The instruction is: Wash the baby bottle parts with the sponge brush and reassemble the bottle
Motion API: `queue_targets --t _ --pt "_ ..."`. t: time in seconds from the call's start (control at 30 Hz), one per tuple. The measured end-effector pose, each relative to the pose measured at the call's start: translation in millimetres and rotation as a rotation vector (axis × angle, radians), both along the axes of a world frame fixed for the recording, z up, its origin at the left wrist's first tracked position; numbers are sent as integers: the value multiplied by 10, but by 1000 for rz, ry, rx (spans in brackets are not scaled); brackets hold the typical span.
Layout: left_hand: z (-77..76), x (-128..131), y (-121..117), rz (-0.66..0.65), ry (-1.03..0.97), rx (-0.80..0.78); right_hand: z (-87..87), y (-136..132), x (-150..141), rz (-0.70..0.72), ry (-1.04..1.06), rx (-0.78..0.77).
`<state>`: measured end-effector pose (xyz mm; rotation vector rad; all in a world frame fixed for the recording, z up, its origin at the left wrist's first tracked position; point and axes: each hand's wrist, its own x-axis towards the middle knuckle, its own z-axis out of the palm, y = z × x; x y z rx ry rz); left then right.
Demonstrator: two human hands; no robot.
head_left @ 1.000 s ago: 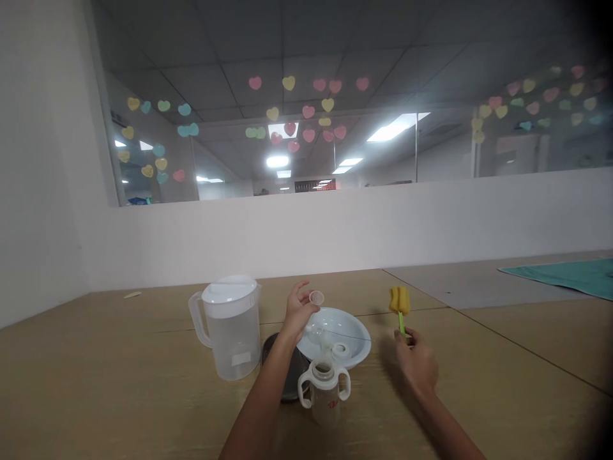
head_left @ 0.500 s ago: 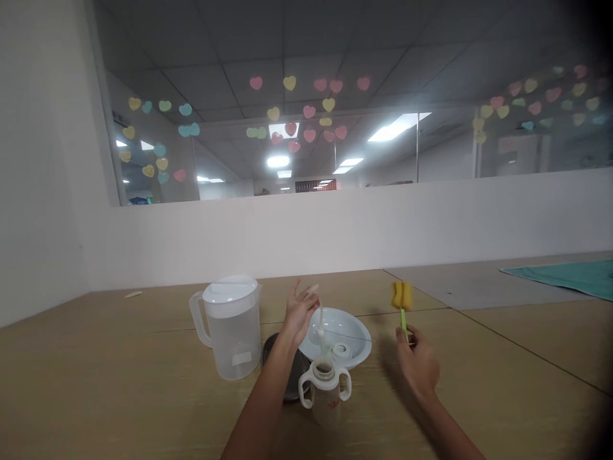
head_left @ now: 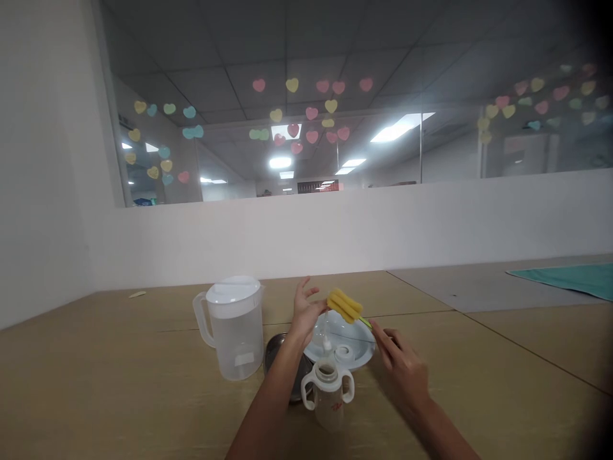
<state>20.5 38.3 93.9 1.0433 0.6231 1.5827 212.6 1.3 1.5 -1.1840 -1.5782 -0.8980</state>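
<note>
Sponge brush (head_left: pixel 345 305) is the thing that moved most. Half a second ago I held it up straight on the right, well apart from my left grip (head_left: pixel 306 316). Now it leans over to the left, and its yellow head is right by the fingers of that left grip. My right grip (head_left: pixel 405 364) is squeezed around the green handle (head_left: pixel 366 323). My left grip has stayed in about the same spot, up by the bowl (head_left: pixel 370 347). It pinches a straw (head_left: pixel 327 345), and the white end hangs down over the bowl. The top of the straw is hidden by the sponge, so I can't tell if the sponge is pressing on it. I think this means both my grips are busy at one place now, not two. The bottle (head_left: pixel 329 409) stands with its mouth open in front of the bowl, just where it was, and I'm not touching it. A white ring (head_left: pixel 343 353) sits at the near side of the bowl. The jug (head_left: pixel 239 345) stands to the left on the worktop (head_left: pixel 143 370).
</note>
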Motion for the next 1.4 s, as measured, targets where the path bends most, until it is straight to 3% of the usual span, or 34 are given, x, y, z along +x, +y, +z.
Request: queue_targets --t 0.3,0.43,0.63,0.87,1.07,1.23,1.4 --pt "2 -30 -16 11 80 51 75 -57 -95 49 119 -28" --pt "-22 -42 19 40 110 91 103 -47 -85 -16 256 59" --pt "-11 -5 18 138 251 116 18 -28 -89 26 61 -32" --pt "-42 -12 54 206 328 238 24 18 -32 -85 186 -89" --pt "-16 7 17 117 212 206 19 37 -21 -122 170 -95" --pt "11 3 -12 77 119 205 65 -15 -102 -44 41 -28" --pt "3 23 -13 203 252 381 100 -52 -140 -57 32 42"
